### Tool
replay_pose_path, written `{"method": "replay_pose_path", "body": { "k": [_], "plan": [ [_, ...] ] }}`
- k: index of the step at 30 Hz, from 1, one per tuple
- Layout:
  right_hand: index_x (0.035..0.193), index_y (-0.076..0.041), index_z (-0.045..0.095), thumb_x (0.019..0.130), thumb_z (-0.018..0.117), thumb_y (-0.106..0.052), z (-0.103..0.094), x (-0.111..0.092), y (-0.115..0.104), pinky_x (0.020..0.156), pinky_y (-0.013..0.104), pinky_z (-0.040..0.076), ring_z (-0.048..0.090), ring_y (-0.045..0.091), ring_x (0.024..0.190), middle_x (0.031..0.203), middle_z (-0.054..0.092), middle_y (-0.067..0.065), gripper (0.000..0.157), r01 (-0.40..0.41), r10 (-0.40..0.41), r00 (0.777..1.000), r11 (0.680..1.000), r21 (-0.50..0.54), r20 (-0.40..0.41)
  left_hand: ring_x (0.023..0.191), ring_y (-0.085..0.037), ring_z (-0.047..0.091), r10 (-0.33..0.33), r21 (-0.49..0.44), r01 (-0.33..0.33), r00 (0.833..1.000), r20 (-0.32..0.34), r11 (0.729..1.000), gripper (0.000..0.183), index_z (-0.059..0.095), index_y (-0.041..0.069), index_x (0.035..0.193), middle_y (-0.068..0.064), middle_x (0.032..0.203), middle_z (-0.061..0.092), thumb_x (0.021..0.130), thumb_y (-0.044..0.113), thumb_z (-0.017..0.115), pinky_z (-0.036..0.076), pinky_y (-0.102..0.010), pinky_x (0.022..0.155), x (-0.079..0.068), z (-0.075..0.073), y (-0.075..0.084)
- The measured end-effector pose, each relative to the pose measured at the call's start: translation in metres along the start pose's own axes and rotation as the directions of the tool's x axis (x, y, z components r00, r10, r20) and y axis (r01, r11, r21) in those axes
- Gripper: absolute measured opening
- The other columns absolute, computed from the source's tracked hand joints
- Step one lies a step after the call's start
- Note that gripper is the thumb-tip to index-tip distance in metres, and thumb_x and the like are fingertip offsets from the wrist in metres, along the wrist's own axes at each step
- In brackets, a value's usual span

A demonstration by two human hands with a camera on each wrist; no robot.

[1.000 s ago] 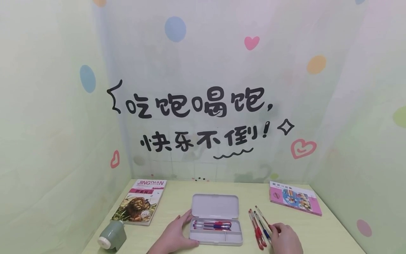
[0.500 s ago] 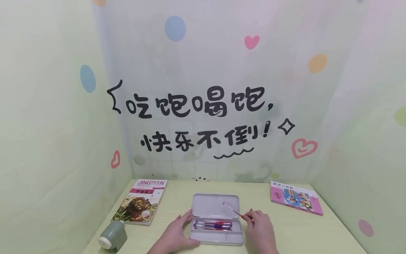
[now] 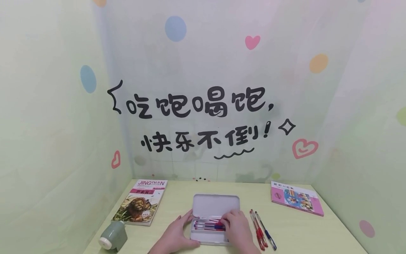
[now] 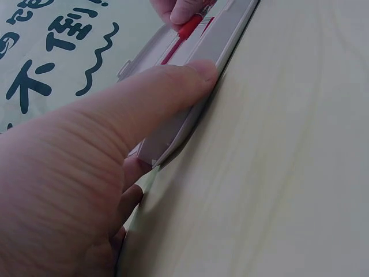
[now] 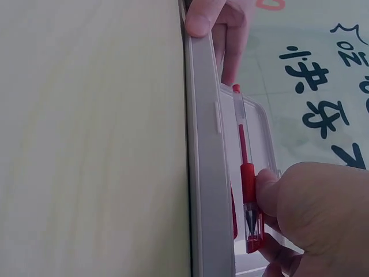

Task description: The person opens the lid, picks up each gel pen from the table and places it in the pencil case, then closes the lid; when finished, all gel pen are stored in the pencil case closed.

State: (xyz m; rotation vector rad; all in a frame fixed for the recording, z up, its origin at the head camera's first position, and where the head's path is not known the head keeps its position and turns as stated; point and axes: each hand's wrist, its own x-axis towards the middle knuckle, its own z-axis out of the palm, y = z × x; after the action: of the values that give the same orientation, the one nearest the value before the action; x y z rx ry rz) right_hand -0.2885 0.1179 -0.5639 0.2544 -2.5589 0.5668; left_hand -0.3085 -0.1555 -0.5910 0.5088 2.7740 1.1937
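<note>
A pale pencil case [image 3: 207, 239] lies on the table with its lid [image 3: 216, 205] raised at the back. My left hand [image 3: 174, 233] holds the case's left end; the thumb presses on the front edge, as the left wrist view shows. Over the long compartment, my right hand [image 3: 239, 229] pinches a clear gel pen with a red grip [image 5: 248, 179], its cap end near the fingers. Several red and blue pens [image 3: 204, 225] lie side by side inside the case. To its right, red pens [image 3: 258, 231] and a blue pen [image 3: 267, 231] rest on the table.
At the back left lies a book with a lion cover [image 3: 139, 204], and a pink book [image 3: 296, 199] is at the back right. A grey-green object with a white round knob [image 3: 113, 235] stands front left. Printed fabric walls [image 3: 203, 70] enclose the table.
The right hand has picked up a pen from the loose ones on the right and carried it left, down into the case. The left hand stays on the case.
</note>
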Motion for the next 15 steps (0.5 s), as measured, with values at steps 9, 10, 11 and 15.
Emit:
{"method": "replay_pose_path", "body": {
  "k": [9,10,11,15],
  "plan": [
    [0.081,-0.026,0.078,0.089,0.088,-0.023,0.006,0.000,-0.011,0.072,0.036,0.052,0.058,0.014,0.085,0.088,0.070,-0.011,0.013,0.046,-0.045,0.998,0.999,-0.011,0.052,0.154,-0.065,0.041,0.024,0.013,-0.024,1.000,-0.018,1.000,0.133,0.037,0.013,0.172,0.006,0.160,0.065,0.064,0.059,0.100,0.032,-0.087,0.122,-0.001,0.001,-0.003],
    [0.081,-0.026,0.078,0.089,0.088,-0.024,0.006,0.001,-0.012,0.070,0.034,0.051,0.057,0.014,0.085,0.088,0.070,-0.011,0.013,0.042,-0.041,0.997,0.999,-0.016,0.059,0.154,-0.065,0.041,0.023,0.012,-0.023,1.000,-0.017,1.000,0.133,0.037,0.013,0.172,0.005,0.161,0.065,0.065,0.059,0.100,0.032,-0.087,0.122,-0.001,0.001,-0.002],
    [0.081,-0.027,0.078,0.089,0.088,-0.024,0.007,0.001,-0.012,0.069,0.033,0.050,0.056,0.013,0.084,0.087,0.069,-0.011,0.013,0.037,-0.035,0.997,0.999,-0.020,0.065,0.154,-0.065,0.040,0.022,0.010,-0.021,1.000,-0.015,1.000,0.132,0.037,0.013,0.172,0.005,0.161,0.065,0.065,0.059,0.100,0.032,-0.087,0.122,-0.001,0.001,-0.002],
    [0.082,-0.026,0.079,0.090,0.088,-0.025,0.007,0.001,-0.013,0.068,0.031,0.047,0.054,0.012,0.083,0.086,0.067,-0.011,0.012,0.020,-0.018,0.997,0.999,-0.025,0.081,0.154,-0.065,0.040,0.019,0.004,-0.019,1.000,-0.008,1.000,0.131,0.037,0.013,0.172,0.003,0.161,0.064,0.066,0.058,0.099,0.031,-0.087,0.123,-0.002,0.000,-0.001]
  ]
}}
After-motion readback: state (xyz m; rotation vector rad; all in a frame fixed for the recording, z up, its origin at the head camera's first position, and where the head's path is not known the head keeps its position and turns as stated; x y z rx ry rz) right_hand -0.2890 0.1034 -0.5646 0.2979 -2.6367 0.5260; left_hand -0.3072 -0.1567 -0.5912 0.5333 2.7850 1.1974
